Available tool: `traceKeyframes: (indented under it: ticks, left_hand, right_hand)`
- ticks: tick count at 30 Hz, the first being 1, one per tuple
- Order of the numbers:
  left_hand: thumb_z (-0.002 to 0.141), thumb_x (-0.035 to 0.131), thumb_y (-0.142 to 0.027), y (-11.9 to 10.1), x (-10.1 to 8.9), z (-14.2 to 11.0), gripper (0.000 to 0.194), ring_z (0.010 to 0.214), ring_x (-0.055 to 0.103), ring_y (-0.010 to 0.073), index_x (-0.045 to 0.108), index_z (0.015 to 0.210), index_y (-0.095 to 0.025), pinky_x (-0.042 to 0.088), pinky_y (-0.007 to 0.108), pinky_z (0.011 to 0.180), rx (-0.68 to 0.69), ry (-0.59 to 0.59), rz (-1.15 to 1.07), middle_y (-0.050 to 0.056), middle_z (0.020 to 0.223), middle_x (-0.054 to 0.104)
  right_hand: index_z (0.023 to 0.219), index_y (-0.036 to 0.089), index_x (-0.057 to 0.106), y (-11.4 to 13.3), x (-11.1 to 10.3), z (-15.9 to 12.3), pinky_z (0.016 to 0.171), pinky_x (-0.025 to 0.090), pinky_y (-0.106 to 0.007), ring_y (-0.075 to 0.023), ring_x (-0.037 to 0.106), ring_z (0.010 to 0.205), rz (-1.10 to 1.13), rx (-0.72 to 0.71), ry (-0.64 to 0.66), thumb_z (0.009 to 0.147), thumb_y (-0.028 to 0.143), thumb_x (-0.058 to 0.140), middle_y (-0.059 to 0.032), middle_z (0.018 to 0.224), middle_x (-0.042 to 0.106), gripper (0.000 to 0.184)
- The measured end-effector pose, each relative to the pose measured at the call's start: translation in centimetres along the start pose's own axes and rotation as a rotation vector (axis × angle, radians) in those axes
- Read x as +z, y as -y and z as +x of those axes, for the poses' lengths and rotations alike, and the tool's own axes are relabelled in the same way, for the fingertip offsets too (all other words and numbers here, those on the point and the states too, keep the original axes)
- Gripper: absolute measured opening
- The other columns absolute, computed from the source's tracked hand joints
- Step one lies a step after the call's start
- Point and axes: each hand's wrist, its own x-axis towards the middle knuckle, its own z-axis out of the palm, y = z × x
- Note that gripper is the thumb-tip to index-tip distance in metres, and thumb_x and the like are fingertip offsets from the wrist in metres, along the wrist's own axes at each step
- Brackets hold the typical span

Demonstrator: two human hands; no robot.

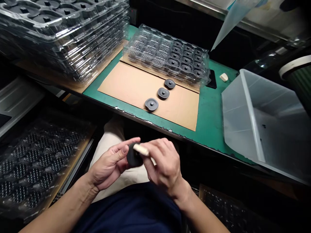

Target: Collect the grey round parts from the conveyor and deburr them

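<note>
"So, what could go wrong with that grip?"

"The left hand (109, 165) has thumb and fingers closed on a dark disc (132, 158), above the lap (131, 178). A slip could drop it, since only its edge seems held."

"And the right hand (164, 160)?"

"Clamped on a pale block (141, 149), over the disc's front. Too hard a push could twist the disc loose, I'd judge."

"The counter (211, 119)?"

"Ahead of both hands, green, chipped along its near edge. Cardboard (126, 81) there carries three more discs (163, 93); a careless reach could knock the nearest."

"Around that?"

"Stacked trays (99, 45) beyond the left hand, a clear tray (155, 48) of discs straight ahead, a plastic bin (233, 110) right of the right hand; dark room behind."
</note>
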Motion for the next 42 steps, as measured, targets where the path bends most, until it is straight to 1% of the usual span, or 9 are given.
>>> traceKeyframes:
  ticks: [3,5,9,13,18,29,35,39,42]
  left_hand:
    - [0.089,0.081,-0.019,0.0,0.5,0.2,0.046,0.126,0.065,0.0226,0.071,0.133,-0.027,0.055,0.026,0.106,0.23,-0.066,0.009,0.009,0.133,0.07]
    - [0.087,0.082,-0.016,0.0,0.7,0.2,0.048,0.133,0.061,0.0271,0.071,0.132,-0.027,0.054,0.03,0.109,0.303,-0.07,0.041,0.009,0.136,0.069]
    - [0.09,0.08,-0.019,-0.2,0.7,0.1,0.043,0.132,0.062,0.0277,0.071,0.132,-0.027,0.053,0.031,0.111,0.327,-0.07,0.064,0.009,0.134,0.07]
    - [0.092,0.079,-0.024,-0.4,0.5,-0.2,0.043,0.127,0.065,0.0268,0.071,0.133,-0.028,0.055,0.033,0.11,0.286,-0.089,0.058,0.008,0.13,0.072]
    - [0.093,0.078,-0.033,-0.4,-0.1,-0.4,0.041,0.118,0.068,0.0193,0.072,0.133,-0.025,0.056,0.022,0.102,0.109,-0.087,0.098,0.009,0.127,0.073]
    - [0.098,0.067,-0.05,0.4,-0.4,-0.2,0.041,0.072,0.072,0.0231,0.079,0.094,-0.01,0.061,0.031,0.065,-0.199,0.025,0.074,0.012,0.084,0.072]
    - [0.1,0.066,-0.043,0.5,-0.2,-0.1,0.035,0.076,0.072,0.0193,0.079,0.109,-0.012,0.063,0.03,0.072,-0.195,0.045,0.01,0.012,0.09,0.075]
    - [0.09,0.082,-0.025,0.5,0.2,0.4,0.042,0.114,0.07,0.0186,0.073,0.131,-0.025,0.058,0.025,0.098,0.089,-0.093,-0.018,0.009,0.126,0.073]
    - [0.08,0.089,-0.015,0.6,0.7,0.9,0.054,0.128,0.064,0.0232,0.073,0.13,-0.027,0.054,0.027,0.106,0.287,-0.132,0.104,0.008,0.135,0.069]
  right_hand:
    - [0.093,0.016,0.067,0.6,0.6,0.0,0.064,0.036,-0.033,-0.0163,0.048,0.068,0.25,0.35,-0.004,0.107,0.029,0.053,-0.0021,0.076,0.056,0.023]
    - [0.085,0.018,0.062,1.0,0.9,0.0,0.06,0.035,-0.031,-0.0148,0.046,0.065,0.426,0.429,0.06,0.107,0.033,0.052,-0.0006,0.074,0.053,0.029]
    - [0.077,0.018,0.056,1.0,0.9,0.4,0.065,0.032,-0.033,-0.0155,0.042,0.068,0.26,0.316,-0.032,0.103,0.028,0.054,-0.0002,0.073,0.046,0.028]
    - [0.083,0.017,0.059,0.3,0.4,0.4,0.068,0.033,-0.034,-0.0162,0.042,0.07,0.215,0.179,0.062,0.104,0.022,0.051,-0.0008,0.075,0.049,0.022]
    - [0.099,0.016,0.064,-0.3,-0.3,0.4,0.076,0.034,-0.038,-0.0194,0.047,0.079,-0.021,0.07,0.065,0.105,0.022,0.053,-0.0046,0.088,0.06,0.014]
    - [0.124,0.019,0.066,-1.1,-0.5,-0.2,0.078,0.04,-0.039,-0.0215,0.051,0.088,0.087,-0.112,0.197,0.105,0.019,0.051,-0.0075,0.105,0.064,0.024]
    - [0.121,0.022,0.068,-1.0,-1.1,0.4,0.086,0.041,-0.04,-0.0216,0.054,0.094,0.048,-0.219,0.232,0.108,0.021,0.048,-0.0068,0.106,0.064,0.024]
    - [0.091,0.016,0.066,-0.8,-0.2,0.2,0.073,0.039,-0.037,-0.0194,0.051,0.076,0.006,0.113,0.053,0.104,0.026,0.054,-0.0054,0.081,0.059,0.021]
    - [0.082,0.018,0.062,0.1,0.5,0.2,0.059,0.034,-0.031,-0.0152,0.047,0.064,0.326,0.442,0.102,0.106,0.036,0.053,-0.0006,0.072,0.054,0.031]
